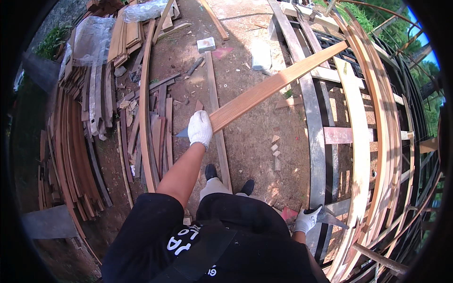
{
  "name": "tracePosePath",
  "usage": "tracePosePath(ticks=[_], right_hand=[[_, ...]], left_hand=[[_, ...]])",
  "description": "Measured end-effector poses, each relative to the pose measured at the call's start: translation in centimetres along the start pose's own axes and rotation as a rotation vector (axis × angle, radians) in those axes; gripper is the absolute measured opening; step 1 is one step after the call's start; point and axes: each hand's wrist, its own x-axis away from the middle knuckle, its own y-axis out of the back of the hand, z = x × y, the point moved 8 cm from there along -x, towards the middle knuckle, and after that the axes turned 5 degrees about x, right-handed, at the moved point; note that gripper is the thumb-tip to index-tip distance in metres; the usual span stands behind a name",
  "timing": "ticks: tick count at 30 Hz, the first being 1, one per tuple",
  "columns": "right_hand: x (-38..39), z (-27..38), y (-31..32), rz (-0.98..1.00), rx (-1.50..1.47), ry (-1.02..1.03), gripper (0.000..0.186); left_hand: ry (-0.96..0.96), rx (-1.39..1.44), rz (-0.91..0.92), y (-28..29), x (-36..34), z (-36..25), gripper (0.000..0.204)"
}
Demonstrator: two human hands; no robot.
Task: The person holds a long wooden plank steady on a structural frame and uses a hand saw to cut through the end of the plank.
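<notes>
My left hand (200,128), in a white knit glove, is closed around the near end of a reddish-brown wooden plank (264,97). The plank slants up to the far right, where its other end meets the long boards on the rack. A small blue-grey pointed piece (182,133) pokes out left of this glove; what it belongs to is unclear. Down at the right, my right hand (307,220), also gloved, is closed on what looks like a hand saw (333,219). Its grey blade tapers toward the boards, and the glove hides its handle.
Long boards (361,141) lie along a dark metal rack (317,165) on my right. Stacked planks (78,151) and plastic sheeting (92,40) are on the left. A narrow board (217,118) lies on the dirt near my feet, with a pale block (206,45) beyond it and offcuts (275,147) to its right.
</notes>
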Motion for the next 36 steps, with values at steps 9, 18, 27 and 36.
tracePosePath(ticks=[9,18,27,36], right_hand=[[8.3,12.0,14.0,-0.37,-0.558,0.737,0.076],[15.5,27.2,9.3,0.201,-1.209,0.642,0.051],[23.0,32.5,7.3,0.267,-1.311,0.525,0.042],[25.8,33.1,5.2,0.119,-1.027,0.665,0.06]], left_hand=[[-0.067,-0.314,0.368,-1.3,-1.7,-1.4,0.055],[-0.22,-0.376,0.396,-1.5,-2.9,-3.3,0.041],[-0.032,-0.144,0.694,-4.0,-3.9,-1.0,0.08],[0.014,-0.246,0.799,-5.1,-4.5,-0.6,0.086]])
